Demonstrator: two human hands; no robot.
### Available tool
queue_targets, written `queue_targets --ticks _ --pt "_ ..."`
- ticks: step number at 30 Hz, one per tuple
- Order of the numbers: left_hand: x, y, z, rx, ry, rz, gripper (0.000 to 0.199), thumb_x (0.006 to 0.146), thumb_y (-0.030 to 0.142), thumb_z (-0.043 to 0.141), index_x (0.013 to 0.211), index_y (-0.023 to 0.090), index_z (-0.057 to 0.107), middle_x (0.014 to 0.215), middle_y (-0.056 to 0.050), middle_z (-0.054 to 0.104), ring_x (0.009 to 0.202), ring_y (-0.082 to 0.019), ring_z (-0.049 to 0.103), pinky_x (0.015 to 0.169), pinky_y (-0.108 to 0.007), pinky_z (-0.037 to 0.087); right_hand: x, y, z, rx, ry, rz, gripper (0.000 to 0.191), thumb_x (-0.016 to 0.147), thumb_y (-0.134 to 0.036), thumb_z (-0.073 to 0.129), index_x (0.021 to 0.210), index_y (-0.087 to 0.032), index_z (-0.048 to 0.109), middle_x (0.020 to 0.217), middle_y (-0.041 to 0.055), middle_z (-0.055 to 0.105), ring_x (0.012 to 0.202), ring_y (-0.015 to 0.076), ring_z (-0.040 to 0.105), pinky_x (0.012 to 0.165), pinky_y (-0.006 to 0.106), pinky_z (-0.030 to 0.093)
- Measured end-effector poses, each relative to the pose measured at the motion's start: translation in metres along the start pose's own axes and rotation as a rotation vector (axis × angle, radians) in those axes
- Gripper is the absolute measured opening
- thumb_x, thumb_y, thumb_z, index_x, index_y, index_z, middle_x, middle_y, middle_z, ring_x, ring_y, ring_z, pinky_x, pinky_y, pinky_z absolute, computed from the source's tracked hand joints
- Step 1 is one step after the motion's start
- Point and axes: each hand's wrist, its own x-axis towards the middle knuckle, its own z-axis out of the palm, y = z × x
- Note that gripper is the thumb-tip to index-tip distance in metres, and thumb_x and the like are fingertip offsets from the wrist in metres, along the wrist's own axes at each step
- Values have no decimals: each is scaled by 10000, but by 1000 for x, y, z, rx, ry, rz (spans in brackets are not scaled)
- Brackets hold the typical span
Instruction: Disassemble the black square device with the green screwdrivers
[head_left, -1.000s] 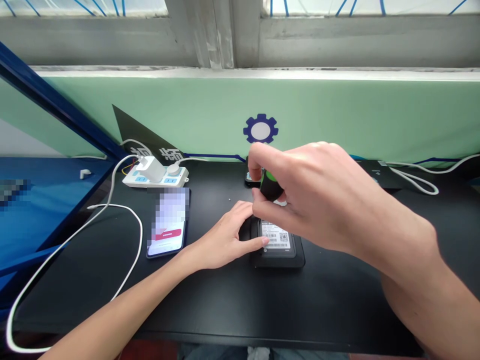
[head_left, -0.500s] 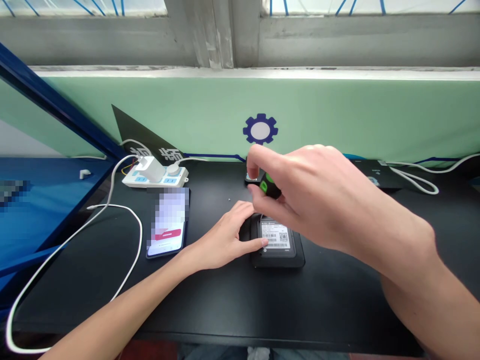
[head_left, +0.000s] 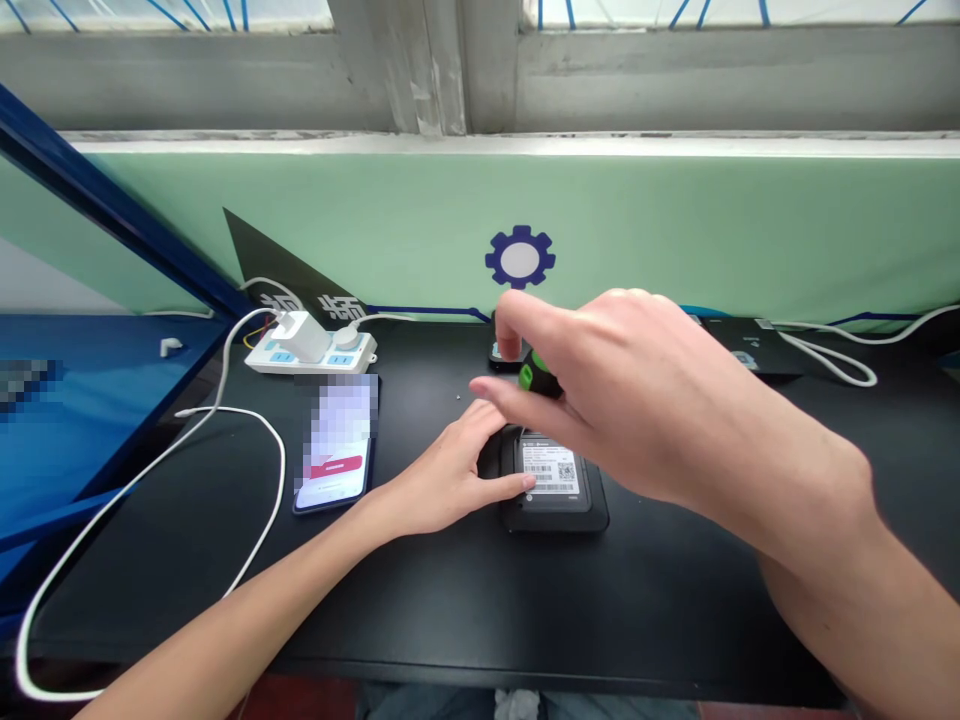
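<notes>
A flat black device (head_left: 595,508) lies on the dark tabletop with its white printed label (head_left: 556,468) facing up. My left hand (head_left: 446,478) steadies it, thumb on the label's left edge and fingers at the far left side. Above the device's far end, my right hand (head_left: 637,395) is curled around a screwdriver (head_left: 535,376) with a black and green handle. Thumb and index finger are apart at the handle's end. A sliver of thin shaft shows below; the screwdriver's tip and most of the device's far end are hidden by my hands.
Left of my hands lies a phone (head_left: 334,450) with a lit screen. Behind it are a white power strip (head_left: 360,357) with plugs and a looping white cable (head_left: 281,470). A small dark object (head_left: 499,352) and a flat black box (head_left: 739,345) stand along the green wall.
My right thumb has stretched out to the left, away from the screwdriver's handle end. My left hand and the device stay in place.
</notes>
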Motion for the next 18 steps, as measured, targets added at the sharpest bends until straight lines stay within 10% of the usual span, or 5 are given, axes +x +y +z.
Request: queue_targets --ticks 18 --pt "1 -2 -1 1 0 38 546 1042 506 839 1518 286 685 1575 -122 702 1468 -411 636 1146 -554 622 -1 -1 -4 9 -24 25 295 1132 -414 574 910 -233 504 630 -47 483 537 130 298 565 339 251"
